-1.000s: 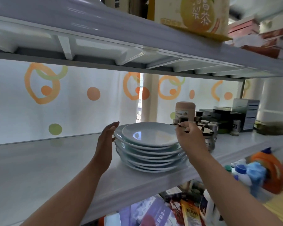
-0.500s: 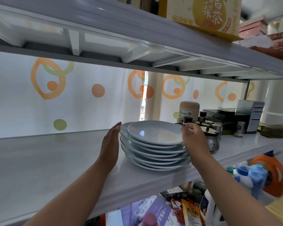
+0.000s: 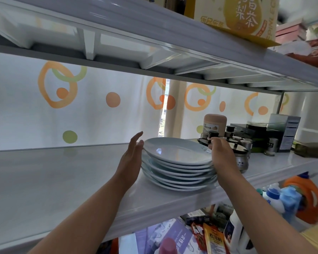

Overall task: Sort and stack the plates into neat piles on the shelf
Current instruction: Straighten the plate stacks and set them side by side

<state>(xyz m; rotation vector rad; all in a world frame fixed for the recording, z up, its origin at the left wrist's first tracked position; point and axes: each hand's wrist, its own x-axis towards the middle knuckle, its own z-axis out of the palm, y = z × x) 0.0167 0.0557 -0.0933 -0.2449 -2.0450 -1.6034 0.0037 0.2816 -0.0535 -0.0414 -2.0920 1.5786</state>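
Note:
A pile of several pale blue plates [image 3: 176, 162] stands on the white shelf [image 3: 62, 180], near its front edge. My left hand [image 3: 131, 158] lies flat against the pile's left side with straight fingers, the thumb touching the top plate's rim. My right hand [image 3: 222, 156] cups the right side of the pile, fingers bent around the upper rims. The top plate sits roughly level on the pile, slightly offset from the ones below. The pile rests on the shelf between both palms.
Right behind the pile are a beige jar [image 3: 215, 123], several metal spice shakers [image 3: 240, 156] and dark boxes [image 3: 275, 132]. Above runs another shelf with a yellow carton [image 3: 244, 17]. Below are detergent bottles [image 3: 283, 200] and packets [image 3: 213, 237].
My left hand has closed in and now touches the plates' left rims. The right hand has slid lower along the right side. The plates look more closely lined up.

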